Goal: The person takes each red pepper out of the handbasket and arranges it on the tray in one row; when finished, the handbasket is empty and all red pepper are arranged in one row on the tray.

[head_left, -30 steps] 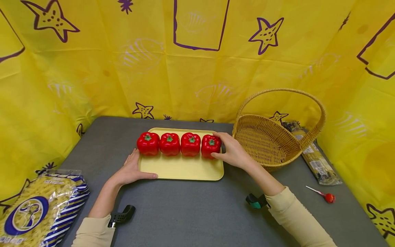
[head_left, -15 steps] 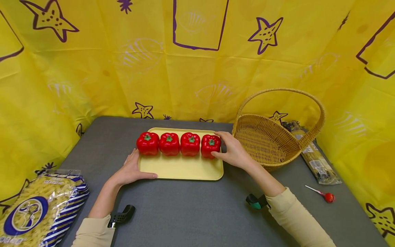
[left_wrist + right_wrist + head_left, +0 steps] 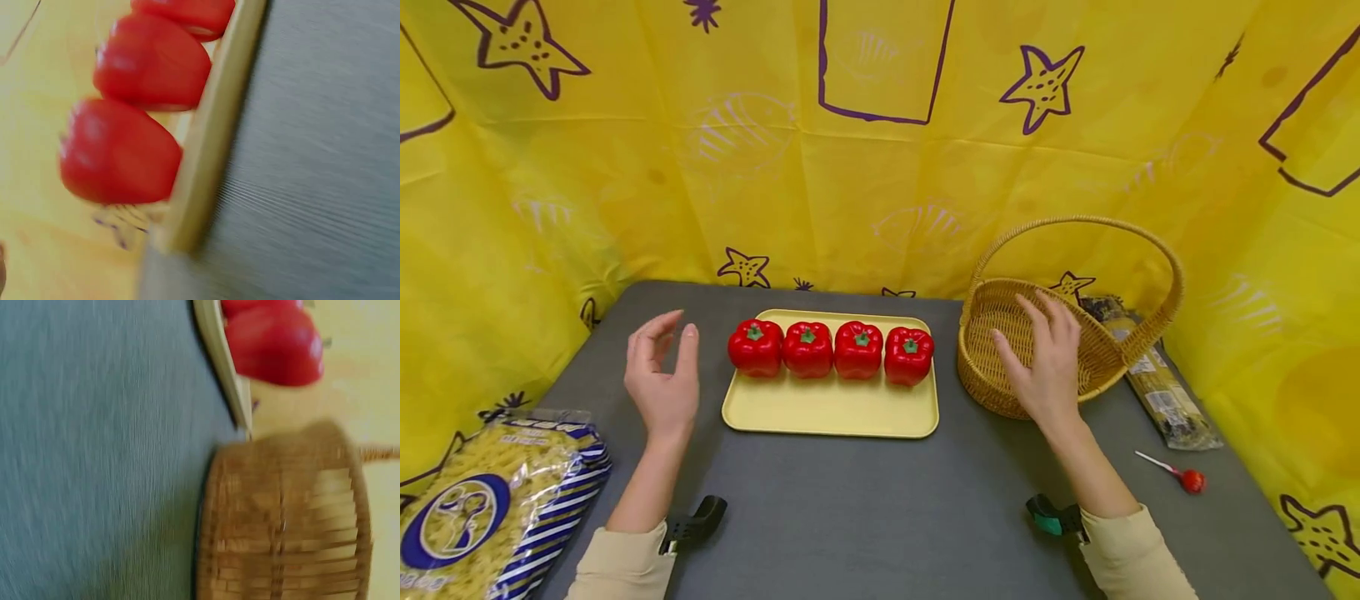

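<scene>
Several red bell peppers with green stems stand in a row on a pale yellow tray (image 3: 831, 417); the leftmost pepper (image 3: 756, 348) and the rightmost pepper (image 3: 909, 357) sit near its ends. My left hand (image 3: 662, 379) is raised left of the tray, apart from it, fingers loosely bent and holding nothing. In front of the wicker basket (image 3: 988, 379) my right hand (image 3: 1047, 358) hovers with fingers spread, also holding nothing. Blurred peppers (image 3: 122, 153) and the tray's edge show in the left wrist view. The basket (image 3: 281, 519) fills the lower part of the right wrist view.
A bag of pasta (image 3: 497, 508) lies at the left front. Right of the basket lies a long clear packet (image 3: 1168, 396), and a red lollipop (image 3: 1192, 481) is in front of it. Yellow patterned cloth (image 3: 850, 192) hangs behind the grey table (image 3: 865, 508).
Both hands have let go: the left has lifted off the tray's left edge, and the right has left the rightmost pepper and moved right to the basket. The peppers remain in their row.
</scene>
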Demonstrator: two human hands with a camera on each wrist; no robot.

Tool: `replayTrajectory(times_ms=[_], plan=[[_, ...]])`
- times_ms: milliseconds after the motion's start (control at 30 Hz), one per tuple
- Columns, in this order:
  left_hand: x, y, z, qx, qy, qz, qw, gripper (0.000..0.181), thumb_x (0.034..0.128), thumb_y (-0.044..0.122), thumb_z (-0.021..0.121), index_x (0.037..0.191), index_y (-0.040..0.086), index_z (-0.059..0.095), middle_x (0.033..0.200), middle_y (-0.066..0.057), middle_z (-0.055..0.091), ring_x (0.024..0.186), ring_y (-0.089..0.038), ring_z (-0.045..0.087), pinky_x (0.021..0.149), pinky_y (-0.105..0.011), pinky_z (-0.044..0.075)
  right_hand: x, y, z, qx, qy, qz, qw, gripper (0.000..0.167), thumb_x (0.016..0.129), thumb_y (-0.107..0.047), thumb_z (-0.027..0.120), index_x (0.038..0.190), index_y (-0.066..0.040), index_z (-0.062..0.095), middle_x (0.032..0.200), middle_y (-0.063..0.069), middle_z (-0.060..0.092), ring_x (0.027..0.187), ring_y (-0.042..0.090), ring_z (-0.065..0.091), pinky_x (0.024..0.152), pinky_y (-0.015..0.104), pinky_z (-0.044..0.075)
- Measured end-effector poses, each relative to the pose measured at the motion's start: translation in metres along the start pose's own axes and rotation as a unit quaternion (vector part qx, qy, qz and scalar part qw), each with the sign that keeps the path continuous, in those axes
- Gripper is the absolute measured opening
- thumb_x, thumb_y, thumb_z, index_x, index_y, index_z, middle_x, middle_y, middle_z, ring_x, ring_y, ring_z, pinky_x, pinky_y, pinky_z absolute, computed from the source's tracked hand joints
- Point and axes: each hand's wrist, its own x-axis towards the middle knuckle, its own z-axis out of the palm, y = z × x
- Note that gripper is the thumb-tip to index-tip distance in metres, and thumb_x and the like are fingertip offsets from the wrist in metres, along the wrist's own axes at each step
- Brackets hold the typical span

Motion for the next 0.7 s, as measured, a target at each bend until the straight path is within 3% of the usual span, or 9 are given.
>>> replayTrajectory(times_ms=[33,67,133,233,267,333,400,533,700], plan=[[0.003,0.006,0.005,0.036,-0.008,0.066,0.9971,0.038,0.0890,0.027,0.071,0.118,0.004,0.068,0.124,-0.006,0.062,0.118,-0.020,0.051,0.104,-0.029,0.036,0.001,0.004,-0.002,-0.029,0.009,0.006,0.9995,0.062,0.093,-0.047,0.060,0.141,-0.010,0.051,0.151,0.016,0.037,0.139,0.040,0.026,0.110,0.062,0.018],[0.007,0.012,0.011,0.071,-0.025,0.123,0.9895,0.045,0.0878,0.035,0.070,0.123,0.007,0.066,0.132,-0.007,0.057,0.125,-0.023,0.046,0.111,-0.037,0.028,0.001,0.007,-0.003,-0.059,0.011,0.016,0.9981,0.071,0.091,-0.057,0.057,0.147,-0.015,0.044,0.157,0.015,0.026,0.143,0.041,0.015,0.111,0.065,0.009],[0.013,0.022,0.022,0.152,-0.069,0.202,0.9650,0.068,0.0823,0.056,0.067,0.137,0.018,0.057,0.150,-0.009,0.040,0.139,-0.030,0.029,0.115,-0.051,0.011,0.001,0.013,-0.006,-0.109,-0.002,0.040,0.9932,0.084,0.087,-0.073,0.048,0.154,-0.026,0.030,0.162,0.012,0.007,0.146,0.041,-0.004,0.108,0.068,-0.007],[0.018,0.031,0.035,0.264,-0.143,0.245,0.9219,0.097,0.0726,0.081,0.056,0.153,0.033,0.029,0.163,-0.008,0.003,0.147,-0.038,-0.002,0.109,-0.063,-0.014,0.000,0.018,-0.007,-0.153,-0.042,0.071,0.9847,0.095,0.079,-0.086,0.039,0.156,-0.037,0.014,0.162,0.009,-0.011,0.144,0.040,-0.020,0.101,0.072,-0.017],[0.019,0.032,0.039,0.288,-0.165,0.246,0.9108,0.104,0.0694,0.085,0.053,0.155,0.036,0.020,0.163,-0.007,-0.007,0.146,-0.039,-0.010,0.106,-0.065,-0.018,-0.001,0.019,-0.007,-0.161,-0.057,0.079,0.9822,0.098,0.077,-0.088,0.038,0.156,-0.039,0.010,0.162,0.009,-0.014,0.143,0.040,-0.023,0.100,0.073,-0.018],[0.020,0.032,0.044,0.319,-0.198,0.240,0.8953,0.113,0.0642,0.090,0.052,0.156,0.038,0.010,0.162,-0.006,-0.018,0.144,-0.040,-0.019,0.102,-0.067,-0.022,-0.003,0.021,-0.007,-0.172,-0.081,0.088,0.9777,0.100,0.074,-0.091,0.036,0.156,-0.041,0.005,0.161,0.009,-0.018,0.142,0.039,-0.026,0.097,0.076,-0.017],[0.020,0.031,0.046,0.336,-0.217,0.231,0.8867,0.117,0.0616,0.093,0.050,0.156,0.039,0.005,0.160,-0.007,-0.023,0.143,-0.041,-0.023,0.100,-0.068,-0.023,-0.004,0.023,-0.007,-0.174,-0.098,0.096,0.9752,0.102,0.072,-0.092,0.036,0.155,-0.042,0.003,0.161,0.008,-0.020,0.141,0.038,-0.029,0.096,0.076,-0.019],[0.019,0.030,0.048,0.353,-0.236,0.214,0.8797,0.118,0.0604,0.096,0.044,0.156,0.040,0.003,0.160,-0.008,-0.024,0.142,-0.041,-0.026,0.099,-0.068,-0.024,-0.007,0.024,-0.007,-0.169,-0.118,0.111,0.9722,0.103,0.071,-0.093,0.036,0.155,-0.044,0.000,0.160,0.006,-0.023,0.140,0.036,-0.032,0.095,0.075,-0.021],[0.019,0.031,0.048,0.363,-0.252,0.193,0.8758,0.122,0.0593,0.089,0.060,0.156,0.039,0.003,0.159,-0.007,-0.026,0.141,-0.039,-0.029,0.099,-0.071,-0.021,-0.008,0.024,-0.008,-0.161,-0.130,0.126,0.9703,0.103,0.072,-0.091,0.040,0.154,-0.045,-0.002,0.159,0.002,-0.027,0.139,0.035,-0.033,0.096,0.074,-0.021]])
